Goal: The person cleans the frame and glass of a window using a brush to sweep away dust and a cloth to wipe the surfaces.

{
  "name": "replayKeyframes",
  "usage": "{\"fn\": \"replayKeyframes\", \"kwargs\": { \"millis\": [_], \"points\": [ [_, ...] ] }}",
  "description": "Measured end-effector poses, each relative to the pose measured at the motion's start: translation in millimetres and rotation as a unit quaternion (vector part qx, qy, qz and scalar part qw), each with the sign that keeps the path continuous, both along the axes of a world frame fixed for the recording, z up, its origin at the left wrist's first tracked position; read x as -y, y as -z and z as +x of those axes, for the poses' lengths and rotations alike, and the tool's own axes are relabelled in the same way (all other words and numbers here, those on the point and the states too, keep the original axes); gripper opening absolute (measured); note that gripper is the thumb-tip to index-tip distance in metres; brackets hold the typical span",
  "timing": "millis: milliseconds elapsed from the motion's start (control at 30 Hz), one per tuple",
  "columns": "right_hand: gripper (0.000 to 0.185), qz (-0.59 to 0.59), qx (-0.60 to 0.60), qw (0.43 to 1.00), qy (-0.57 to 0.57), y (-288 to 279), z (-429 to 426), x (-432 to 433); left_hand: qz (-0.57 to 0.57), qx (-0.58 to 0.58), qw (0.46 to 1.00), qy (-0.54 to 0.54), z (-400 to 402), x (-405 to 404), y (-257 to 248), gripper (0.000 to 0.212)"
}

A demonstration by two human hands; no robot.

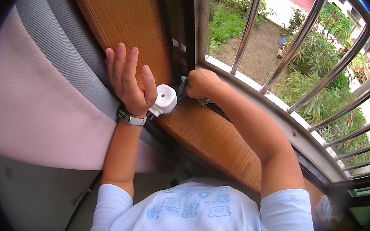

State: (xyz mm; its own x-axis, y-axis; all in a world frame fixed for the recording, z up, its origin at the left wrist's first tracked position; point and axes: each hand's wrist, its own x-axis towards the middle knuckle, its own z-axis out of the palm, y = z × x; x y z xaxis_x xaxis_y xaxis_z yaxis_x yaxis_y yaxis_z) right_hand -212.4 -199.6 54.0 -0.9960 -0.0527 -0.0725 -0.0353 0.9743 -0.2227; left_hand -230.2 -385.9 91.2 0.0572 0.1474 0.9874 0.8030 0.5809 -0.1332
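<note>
My right hand (204, 84) is closed around a grey-green cloth (182, 90) at the inner corner of the wooden windowsill (213, 131), beside the dark window frame. Parts of the cloth stick out on both sides of the fist. Raised at the sill's left edge, my left hand (129, 81) holds nothing, its fingers apart and upward. A watch with a pale strap (136, 121) is on that wrist. Just right of the left hand, a white plug-in device (165, 98) with a round grooved top and metal prongs stands on the sill. The thumb partly overlaps its edge, and contact is unclear.
Pink and grey curtain fabric (48, 109) hangs at the left, along a wooden panel (127, 16). Curved metal window bars (293, 47) stand beyond the sill, with a garden outside. A clear plastic item (324, 207) lies at the sill's far right end.
</note>
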Motion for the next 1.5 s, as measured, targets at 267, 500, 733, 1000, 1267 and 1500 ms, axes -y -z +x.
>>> {"fn": "replayKeyframes", "kwargs": {
  "millis": [267,500,733,1000,1267,1500],
  "points": [
    [0.025,0.051,0.054,0.997,-0.013,-10.5,52.5,-37.3,0.010,0.026,1.000,0.006,-1.8,2.8,6.9,0.035],
    [0.028,-0.355,-0.073,0.925,0.117,-2.1,25.6,-68.6,0.016,0.020,0.999,0.029,-2.9,-0.5,6.1,0.034],
    [0.022,0.004,-0.082,0.993,0.088,14.8,-16.4,7.6,0.002,0.025,1.000,0.007,1.3,4.3,5.5,0.033],
    [0.023,0.073,0.025,0.989,0.123,-11.7,-28.8,14.6,0.009,0.014,1.000,0.008,-2.0,4.3,3.8,0.028],
    [0.024,0.141,0.071,0.980,0.124,-20.1,14.2,-12.6,0.012,0.023,0.999,0.023,-3.1,2.8,4.7,0.026],
    [0.022,0.108,0.083,0.977,0.164,-23.6,59.1,-36.6,0.009,0.035,0.998,0.048,-1.8,5.1,3.1,0.027]
  ]
}}
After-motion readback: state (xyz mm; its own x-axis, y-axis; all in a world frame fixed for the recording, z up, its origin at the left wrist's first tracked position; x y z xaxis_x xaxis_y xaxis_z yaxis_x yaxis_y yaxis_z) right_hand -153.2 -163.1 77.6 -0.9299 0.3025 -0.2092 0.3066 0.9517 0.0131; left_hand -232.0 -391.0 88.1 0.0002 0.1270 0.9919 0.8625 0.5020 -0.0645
